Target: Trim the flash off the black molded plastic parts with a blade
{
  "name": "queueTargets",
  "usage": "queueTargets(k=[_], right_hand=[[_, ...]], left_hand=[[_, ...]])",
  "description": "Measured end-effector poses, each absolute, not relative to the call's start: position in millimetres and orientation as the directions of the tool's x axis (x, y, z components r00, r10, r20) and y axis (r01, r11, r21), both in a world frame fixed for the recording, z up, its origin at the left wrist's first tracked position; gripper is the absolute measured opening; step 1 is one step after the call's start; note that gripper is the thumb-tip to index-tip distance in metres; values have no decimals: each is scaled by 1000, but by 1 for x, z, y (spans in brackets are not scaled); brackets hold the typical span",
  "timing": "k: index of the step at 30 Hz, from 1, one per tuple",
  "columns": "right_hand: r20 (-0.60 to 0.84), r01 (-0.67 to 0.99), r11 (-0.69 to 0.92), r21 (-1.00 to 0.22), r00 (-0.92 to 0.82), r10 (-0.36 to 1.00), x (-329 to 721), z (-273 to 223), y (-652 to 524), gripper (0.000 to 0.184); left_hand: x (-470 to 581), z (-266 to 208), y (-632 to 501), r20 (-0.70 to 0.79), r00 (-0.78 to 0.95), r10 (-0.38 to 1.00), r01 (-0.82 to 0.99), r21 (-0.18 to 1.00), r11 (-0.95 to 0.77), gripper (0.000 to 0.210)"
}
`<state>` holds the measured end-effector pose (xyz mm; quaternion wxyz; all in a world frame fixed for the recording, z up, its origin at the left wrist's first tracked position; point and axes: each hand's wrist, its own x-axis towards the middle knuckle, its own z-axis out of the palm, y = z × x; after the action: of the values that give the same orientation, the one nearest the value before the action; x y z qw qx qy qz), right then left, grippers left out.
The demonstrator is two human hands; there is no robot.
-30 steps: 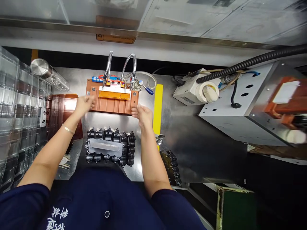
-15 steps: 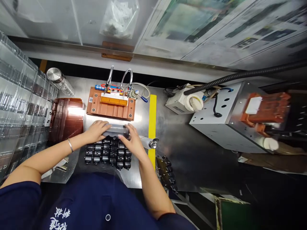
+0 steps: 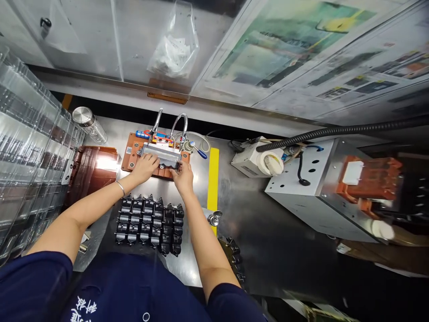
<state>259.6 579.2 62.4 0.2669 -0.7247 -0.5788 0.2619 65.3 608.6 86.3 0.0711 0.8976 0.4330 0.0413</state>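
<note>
A long dark grey plastic part (image 3: 164, 156) with a scalloped front edge lies across the brown fixture (image 3: 129, 158), hiding the yellow strip there. My left hand (image 3: 146, 166) has its fingers closed over the part's left portion. At the right end, my right hand (image 3: 182, 174) pinches the same part between thumb and fingers. Behind it, two bent metal hoses (image 3: 181, 120) and a blue-handled lever (image 3: 201, 153) rise from the fixture. Rows of black ribbed parts (image 3: 149, 223) lie on the metal table nearer to me.
Stacked clear plastic trays (image 3: 36, 147) stand at the left, with a steel-capped bottle (image 3: 89, 123) beside them. A yellow tape strip (image 3: 213, 179) crosses the table, near small round metal pieces (image 3: 214, 218). At right stands a grey metal box (image 3: 301, 192) with a black corrugated hose (image 3: 321, 134).
Both hands have carried the grey part forward from above the black rows onto the brown fixture. The camera view has tilted slightly upward.
</note>
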Motion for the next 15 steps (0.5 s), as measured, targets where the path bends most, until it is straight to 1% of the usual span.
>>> queueTargets(k=[2,3,4,5,6,8,9,15], right_hand=[[-91,739,-201,-643,187,978,275,68,591,37],[-88,762,-210,-613,198,976,284,72,598,35],[-85,810,-224,-543,212,974,293,77,604,35],[-88,869,-237,-433,221,971,303,81,609,37],[-103,925,-241,-294,220,970,312,85,614,40],[-165,979,-202,-23,195,967,326,91,624,41],[-202,984,-166,58,175,964,331,93,628,41],[-315,986,48,162,5,949,355,98,667,31]], left_hand=[[70,84,615,-4,603,798,789,155,-595,38],[73,83,616,-13,593,805,797,148,-585,40],[76,81,615,-22,583,812,806,139,-575,41],[81,79,613,-30,571,821,816,129,-563,42],[86,77,609,-36,556,831,828,116,-549,43],[96,75,601,-45,520,853,852,89,-515,45],[101,74,597,-48,504,862,863,77,-500,46],[108,70,589,-57,488,871,873,53,-485,49]])
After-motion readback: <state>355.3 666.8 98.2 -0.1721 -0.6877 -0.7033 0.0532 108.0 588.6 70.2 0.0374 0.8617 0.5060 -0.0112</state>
